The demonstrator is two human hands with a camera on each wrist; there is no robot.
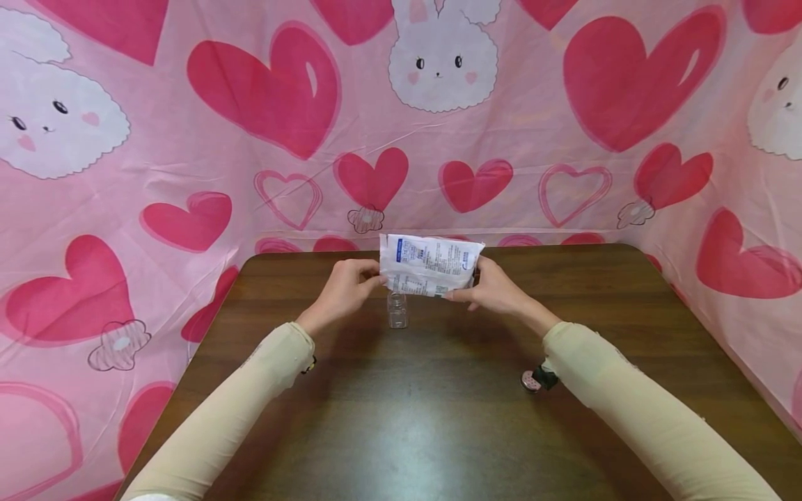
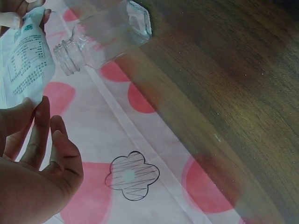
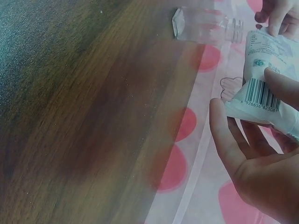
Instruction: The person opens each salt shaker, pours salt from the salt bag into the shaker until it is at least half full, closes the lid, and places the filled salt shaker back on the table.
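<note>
A white printed packet (image 1: 429,266) with blue lettering is held up above the far part of the table. My left hand (image 1: 351,282) pinches its left edge between thumb and index finger, the other fingers being loosely bent. At the opposite end, my right hand (image 1: 498,289) grips the packet, thumb on the near face beside the barcode (image 3: 260,94) and fingers beneath. Behind and below the packet stands a clear bottle (image 1: 397,311). Its threaded neck (image 2: 68,57) is uncapped in the left wrist view. In the head view the packet hides the bottle's top.
A brown wooden table (image 1: 401,417) reaches back to a pink cloth (image 1: 532,125) printed with hearts and rabbits, which hangs on three sides. Near the right wrist, a small round pink spotted thing (image 1: 530,380) shows beside the black wrist camera (image 1: 545,377).
</note>
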